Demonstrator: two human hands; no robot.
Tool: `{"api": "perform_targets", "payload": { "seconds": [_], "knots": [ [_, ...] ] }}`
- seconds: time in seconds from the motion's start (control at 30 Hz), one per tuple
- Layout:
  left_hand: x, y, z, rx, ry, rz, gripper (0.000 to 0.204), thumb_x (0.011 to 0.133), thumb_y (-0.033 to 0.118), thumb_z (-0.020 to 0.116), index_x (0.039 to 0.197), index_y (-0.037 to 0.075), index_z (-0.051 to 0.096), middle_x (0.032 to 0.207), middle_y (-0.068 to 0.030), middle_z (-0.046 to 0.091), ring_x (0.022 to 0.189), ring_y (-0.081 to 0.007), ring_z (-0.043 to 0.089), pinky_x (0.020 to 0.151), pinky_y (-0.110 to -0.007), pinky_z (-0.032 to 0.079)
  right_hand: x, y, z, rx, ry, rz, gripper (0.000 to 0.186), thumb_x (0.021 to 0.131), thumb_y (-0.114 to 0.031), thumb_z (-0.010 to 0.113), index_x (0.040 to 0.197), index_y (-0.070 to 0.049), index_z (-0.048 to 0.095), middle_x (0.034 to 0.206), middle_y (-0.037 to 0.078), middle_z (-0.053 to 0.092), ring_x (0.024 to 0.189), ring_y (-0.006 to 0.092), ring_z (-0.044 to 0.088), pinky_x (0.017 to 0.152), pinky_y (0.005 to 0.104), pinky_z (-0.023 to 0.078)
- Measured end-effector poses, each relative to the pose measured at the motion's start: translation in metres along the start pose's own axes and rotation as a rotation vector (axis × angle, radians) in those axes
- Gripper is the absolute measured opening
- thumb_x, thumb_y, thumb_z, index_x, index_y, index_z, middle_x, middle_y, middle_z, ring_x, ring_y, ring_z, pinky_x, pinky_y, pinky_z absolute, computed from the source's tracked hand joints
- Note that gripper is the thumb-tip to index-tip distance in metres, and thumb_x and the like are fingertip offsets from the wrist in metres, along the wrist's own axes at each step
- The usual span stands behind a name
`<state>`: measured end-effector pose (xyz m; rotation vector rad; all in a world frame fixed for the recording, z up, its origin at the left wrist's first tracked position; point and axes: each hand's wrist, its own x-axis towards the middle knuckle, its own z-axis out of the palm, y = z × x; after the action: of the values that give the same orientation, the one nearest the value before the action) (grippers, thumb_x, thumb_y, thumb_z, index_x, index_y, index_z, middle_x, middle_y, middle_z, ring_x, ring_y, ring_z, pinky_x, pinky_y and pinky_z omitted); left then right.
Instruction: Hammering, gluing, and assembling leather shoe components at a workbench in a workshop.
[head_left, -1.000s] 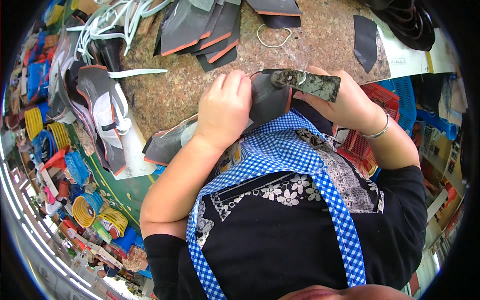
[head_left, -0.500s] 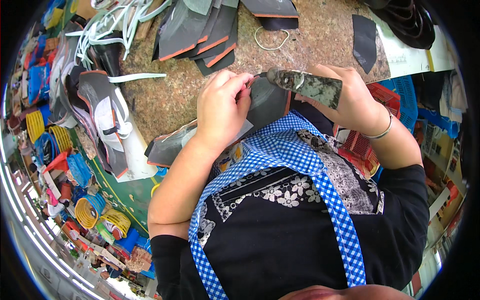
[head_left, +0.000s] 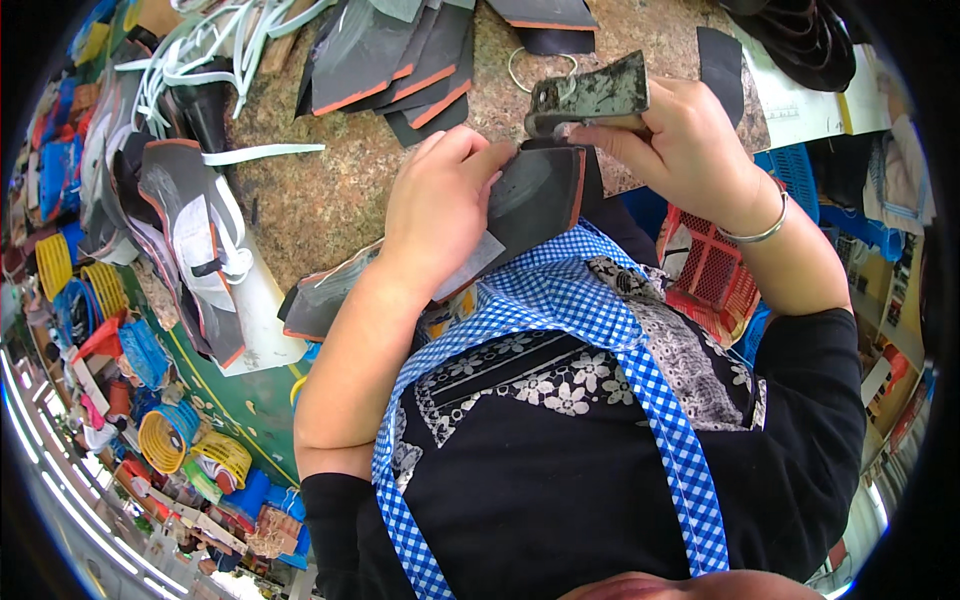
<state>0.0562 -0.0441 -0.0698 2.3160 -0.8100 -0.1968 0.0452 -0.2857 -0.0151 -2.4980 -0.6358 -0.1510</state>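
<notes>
My left hand [head_left: 437, 205] is closed, thumb and fingers pinching the upper edge of a dark grey shoe-upper piece [head_left: 535, 200] with an orange cut edge. The piece lies at the table's near edge, against the blue checked apron, and my left forearm crosses its paler left part. My right hand [head_left: 690, 140] grips a hammer [head_left: 590, 97] with a worn, scuffed metal head, raised just above the right end of the piece. The hammer's handle is mostly hidden by my fingers.
A stack of grey pieces with orange edges [head_left: 385, 60] lies on the speckled tabletop [head_left: 300, 195]. White straps [head_left: 245, 50] and more shoe pieces [head_left: 190, 240] are on the left. A loop of cord [head_left: 515, 70], a dark piece [head_left: 720, 75] and red basket [head_left: 705, 265] are further right.
My right hand has lifted the hammer up and away from the piece, and the hammer head has turned. My left hand stays on the edge of the shoe-upper piece.
</notes>
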Motion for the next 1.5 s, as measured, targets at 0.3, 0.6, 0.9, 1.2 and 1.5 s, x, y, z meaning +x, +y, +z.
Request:
{"api": "perform_targets", "payload": {
  "seconds": [0.3, 0.6, 0.9, 1.2, 1.5],
  "knots": [
    [-0.008, 0.004, -0.001, 0.246, 0.016, 0.224, 0.028, 0.076, 0.012, 0.059, 0.102, 0.009, 0.068, 0.094, -0.0027, 0.059, 0.092, -0.0230, 0.057, 0.082, -0.037, 0.046, 0.000, -0.006, 0.012, 0.072, 0.082, 0.007, 0.028, 0.083, -0.028, 0.072, 0.084, -0.005, 0.056, 0.063, 0.013, 0.059, 0.061, 0.0331, 0.063, 0.054, 0.0402, 0.049],
    [-0.013, -0.006, 0.001, -0.050, 0.096, 0.071, 0.024, 0.076, 0.013, 0.059, 0.098, 0.009, 0.068, 0.092, -0.0032, 0.060, 0.086, -0.0247, 0.058, 0.078, -0.040, 0.046, -0.011, -0.013, 0.015, -0.066, -0.228, 0.040, 0.032, 0.084, -0.032, 0.070, 0.082, -0.004, 0.053, 0.061, 0.014, 0.059, 0.059, 0.0346, 0.062, 0.054, 0.0428, 0.049],
    [-0.024, 0.009, -0.004, 0.352, 0.069, 0.237, 0.022, 0.079, 0.012, 0.058, 0.097, 0.003, 0.067, 0.092, -0.0067, 0.059, 0.090, -0.0261, 0.058, 0.081, -0.039, 0.044, -0.009, -0.021, 0.019, -0.094, -0.186, -0.003, 0.030, 0.086, -0.031, 0.068, 0.085, -0.004, 0.054, 0.062, 0.014, 0.060, 0.059, 0.0357, 0.062, 0.055, 0.0429, 0.050],
    [-0.039, 0.016, -0.008, 0.405, -0.002, 0.124, 0.030, 0.078, 0.009, 0.059, 0.106, 0.009, 0.069, 0.101, -0.0036, 0.062, 0.099, -0.0224, 0.059, 0.088, -0.040, 0.041, -0.001, -0.022, 0.021, -0.031, -0.159, -0.054, 0.029, 0.085, -0.030, 0.070, 0.086, -0.005, 0.054, 0.064, 0.013, 0.060, 0.061, 0.0344, 0.063, 0.056, 0.0437, 0.050],
    [-0.049, 0.005, -0.017, 0.313, 0.011, 0.069, 0.024, 0.079, 0.008, 0.062, 0.101, 0.009, 0.071, 0.098, -0.0036, 0.062, 0.096, -0.0233, 0.060, 0.089, -0.039, 0.043, -0.005, -0.034, 0.036, -0.002, -0.116, -0.064, 0.029, 0.085, -0.030, 0.069, 0.086, -0.006, 0.053, 0.059, 0.013, 0.057, 0.055, 0.0340, 0.062, 0.051, 0.0428, 0.049]
  ]
}}
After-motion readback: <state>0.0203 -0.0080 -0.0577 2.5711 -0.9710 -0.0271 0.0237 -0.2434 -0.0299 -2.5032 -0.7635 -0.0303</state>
